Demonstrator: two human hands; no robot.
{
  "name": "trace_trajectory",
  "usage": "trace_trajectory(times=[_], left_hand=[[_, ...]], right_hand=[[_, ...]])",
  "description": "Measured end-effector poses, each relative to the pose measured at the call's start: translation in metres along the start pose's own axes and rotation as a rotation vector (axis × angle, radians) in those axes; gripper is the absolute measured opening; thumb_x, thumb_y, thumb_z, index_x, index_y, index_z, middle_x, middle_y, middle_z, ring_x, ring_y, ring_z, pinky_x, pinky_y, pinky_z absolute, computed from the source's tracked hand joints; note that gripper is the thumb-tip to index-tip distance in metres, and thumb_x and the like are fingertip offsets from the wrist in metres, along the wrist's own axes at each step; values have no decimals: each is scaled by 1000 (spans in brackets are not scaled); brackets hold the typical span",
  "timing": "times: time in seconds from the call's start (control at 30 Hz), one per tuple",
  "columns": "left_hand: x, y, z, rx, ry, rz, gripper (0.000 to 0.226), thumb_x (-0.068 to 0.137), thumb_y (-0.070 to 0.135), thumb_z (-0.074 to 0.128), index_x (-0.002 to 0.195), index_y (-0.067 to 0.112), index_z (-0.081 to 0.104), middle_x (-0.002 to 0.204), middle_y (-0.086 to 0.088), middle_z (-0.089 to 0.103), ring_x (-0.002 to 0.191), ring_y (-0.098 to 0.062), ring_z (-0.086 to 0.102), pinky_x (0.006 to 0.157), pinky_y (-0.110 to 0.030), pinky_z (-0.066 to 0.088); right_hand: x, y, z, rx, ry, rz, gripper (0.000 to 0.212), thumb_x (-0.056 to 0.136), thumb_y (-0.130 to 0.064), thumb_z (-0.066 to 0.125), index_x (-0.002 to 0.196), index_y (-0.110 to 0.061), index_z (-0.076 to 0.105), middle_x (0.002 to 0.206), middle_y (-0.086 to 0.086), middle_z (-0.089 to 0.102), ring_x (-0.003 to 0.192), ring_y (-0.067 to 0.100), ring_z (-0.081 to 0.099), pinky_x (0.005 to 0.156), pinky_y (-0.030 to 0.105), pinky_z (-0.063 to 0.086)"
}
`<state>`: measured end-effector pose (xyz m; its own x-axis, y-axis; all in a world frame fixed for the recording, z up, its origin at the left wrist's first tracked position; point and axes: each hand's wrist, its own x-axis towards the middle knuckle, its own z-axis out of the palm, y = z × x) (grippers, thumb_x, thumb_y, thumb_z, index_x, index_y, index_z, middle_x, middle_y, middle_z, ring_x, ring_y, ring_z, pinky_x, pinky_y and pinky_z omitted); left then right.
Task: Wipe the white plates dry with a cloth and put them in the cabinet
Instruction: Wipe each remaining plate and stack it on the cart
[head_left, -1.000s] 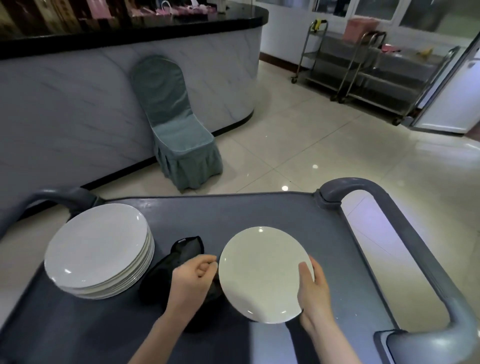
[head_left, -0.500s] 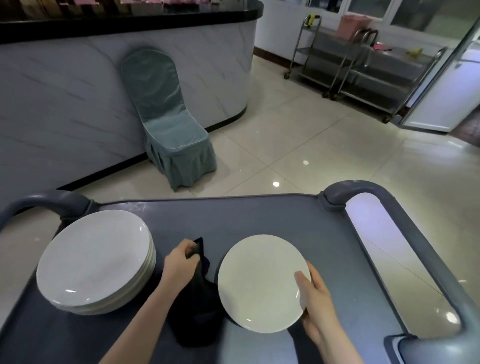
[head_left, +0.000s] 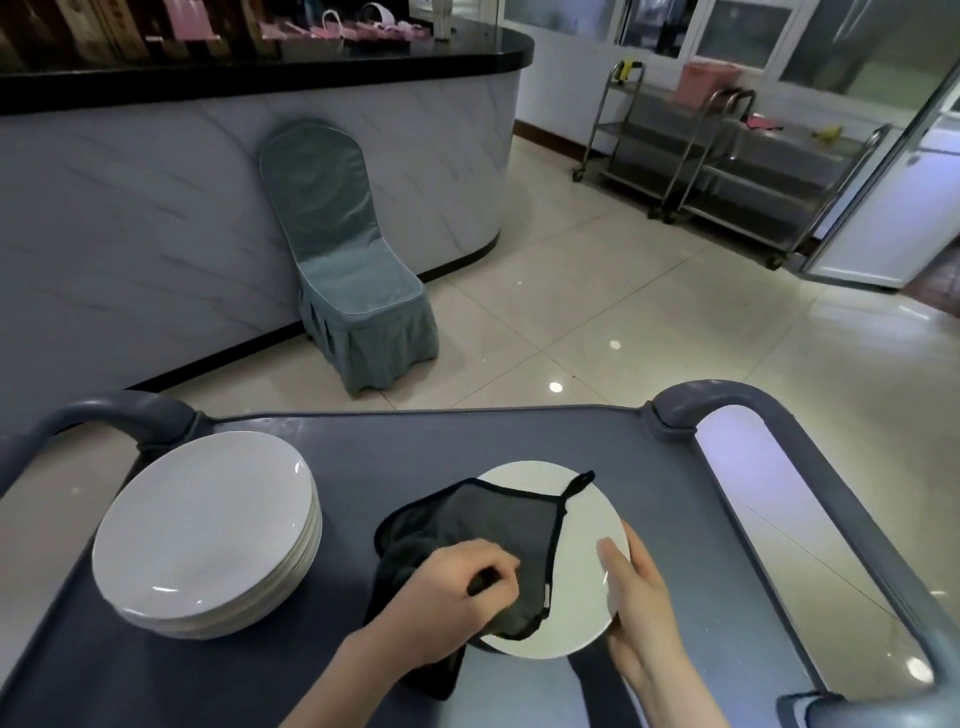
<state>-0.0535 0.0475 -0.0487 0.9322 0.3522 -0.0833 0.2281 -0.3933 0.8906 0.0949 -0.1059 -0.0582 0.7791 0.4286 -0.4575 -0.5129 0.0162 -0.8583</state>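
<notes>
A single white plate (head_left: 584, 587) sits tilted above the grey cart top (head_left: 415, 452). My right hand (head_left: 636, 613) holds its right rim, thumb on the face. A dark grey cloth (head_left: 483, 525) with a hanging loop lies spread over the plate's left half. My left hand (head_left: 447, 597) grips the cloth in curled fingers and presses it on the plate. A stack of several white plates (head_left: 208, 525) stands on the cart's left side.
The cart has raised grey handles at the left (head_left: 104, 410) and right (head_left: 779, 415). Beyond it are a teal-covered chair (head_left: 348, 275), a marble-fronted counter (head_left: 156, 208), tiled floor and steel trolleys (head_left: 727, 156) at the back right.
My left hand picked the cloth up from the cart beside the plate and spread it over the plate's left half. My right hand kept hold of the rim.
</notes>
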Motion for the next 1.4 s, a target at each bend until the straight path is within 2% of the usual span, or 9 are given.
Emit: trace_trajectory(times=[0.1,0.2,0.33,0.53,0.63,0.8,1.0,1.23,1.4], left_hand=[[7,-8,-5,245,412,80,22,91,23,65,113,23,68,132,11,58,130,-2,45,112,-31,34],[7,-11,1,573,273,-89,62,95,44,54,151,23,37,164,2,16,153,-22,10,122,-37,12],[-3,-4,18,652,145,75,57,87,34,60,140,14,54,154,-1,40,146,-25,28,115,-61,27],[-2,9,37,201,-84,150,40,98,28,47,136,29,57,150,30,34,142,16,15,123,-29,1],[2,6,20,90,350,92,32,97,22,57,129,22,64,138,12,57,136,-2,43,119,-39,27],[11,-3,19,602,268,-185,68,98,59,35,154,40,1,158,15,-20,148,-21,-27,119,-42,-16],[-7,0,37,276,105,181,44,96,43,36,130,28,59,154,33,20,147,10,3,122,-39,-10],[36,6,-1,441,196,-15,61,105,36,36,154,40,1,162,25,-3,147,4,-15,123,-41,-10],[21,-9,-16,552,128,111,64,99,36,42,150,51,6,159,29,-15,145,6,-21,121,-32,-13]], right_hand=[[-5,-5,6,24,-9,-16,29,101,-8,50,124,-20,65,117,5,74,107,29,68,98,52,50],[-8,-8,11,78,-6,-33,30,101,-7,51,124,-19,65,116,5,74,105,28,69,93,47,53],[-9,-11,19,110,6,-79,30,100,-6,51,123,-20,66,111,3,76,93,21,72,78,37,55],[-11,-4,27,182,23,-23,30,102,-11,51,130,-14,63,121,16,69,95,26,65,88,40,51],[-11,-9,27,227,6,-40,27,102,-13,52,123,-21,68,117,13,70,93,25,65,96,46,50],[-15,-20,33,193,-44,-58,29,101,-16,53,123,-29,67,118,5,74,103,25,70,100,47,51],[-15,-23,38,201,-46,-34,31,104,-10,46,128,-20,63,120,13,72,112,34,67,95,45,52],[-27,-17,54,176,-108,-58,34,101,-8,52,131,-22,62,120,7,73,110,26,70,94,44,54],[-24,-38,49,202,-119,-121,30,102,-9,50,125,-21,66,119,7,73,111,25,69,94,43,53]])
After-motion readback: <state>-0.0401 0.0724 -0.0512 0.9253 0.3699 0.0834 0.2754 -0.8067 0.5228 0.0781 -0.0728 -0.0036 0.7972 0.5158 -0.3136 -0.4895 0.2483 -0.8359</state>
